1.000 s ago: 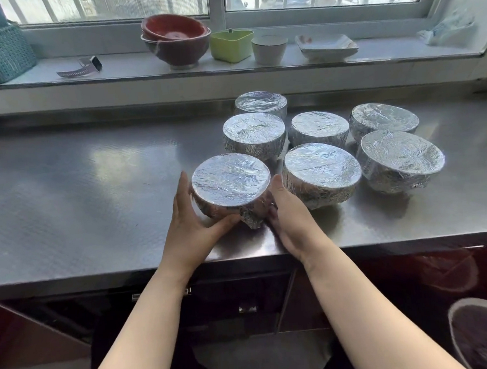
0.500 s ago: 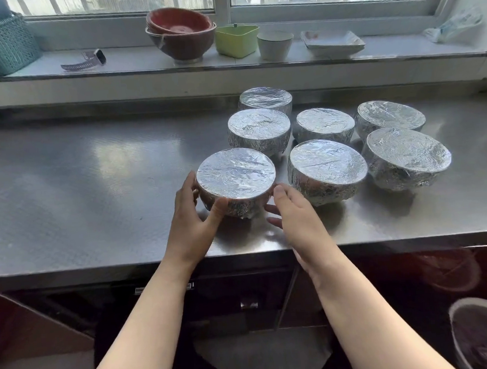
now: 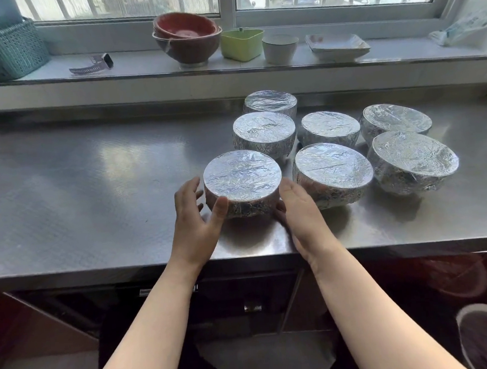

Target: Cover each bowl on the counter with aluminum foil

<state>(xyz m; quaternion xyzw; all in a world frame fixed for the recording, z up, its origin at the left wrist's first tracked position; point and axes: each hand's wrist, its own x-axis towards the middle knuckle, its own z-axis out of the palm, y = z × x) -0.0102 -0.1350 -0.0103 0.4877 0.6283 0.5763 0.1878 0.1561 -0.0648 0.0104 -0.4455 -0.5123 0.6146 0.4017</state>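
Both forearms reach up from the bottom of the frame to the near edge of the steel tabletop [image 3: 79,195]. The left hand [image 3: 194,222] stands on edge beside the nearest foil-covered bowl [image 3: 242,176], its thumb lying against the bowl's front wall and its fingers [image 3: 189,188] spread loosely round the left side; whether those fingers touch the foil cannot be told. The right hand [image 3: 302,212] stands on edge at the bowl's right side, fingers straight and together, tips at the foil wall, wedged in the narrow gap between this bowl and the second front bowl [image 3: 332,165].

Seven bowls stand on the tabletop, all wrapped in foil, clustered right of centre. Three form a front row, the third [image 3: 414,158] at far right. Behind them stand three more: one at centre [image 3: 264,129], one beside it [image 3: 330,126], one toward the right [image 3: 395,118]. A single bowl [image 3: 270,101] sits farthest back, near the wall. The bowls stand close, some touching.

On the windowsill [image 3: 141,64] across the upper frame: a teal woven basket [image 3: 5,52] at upper left, a wristwatch [image 3: 92,65], stacked red-brown bowls [image 3: 187,37], a green square container [image 3: 242,44], a white cup [image 3: 280,47], a white square dish [image 3: 337,45] and a crumpled plastic bag [image 3: 461,26] at upper right. Dark cabinet doors [image 3: 416,287] fill the space below the tabletop.
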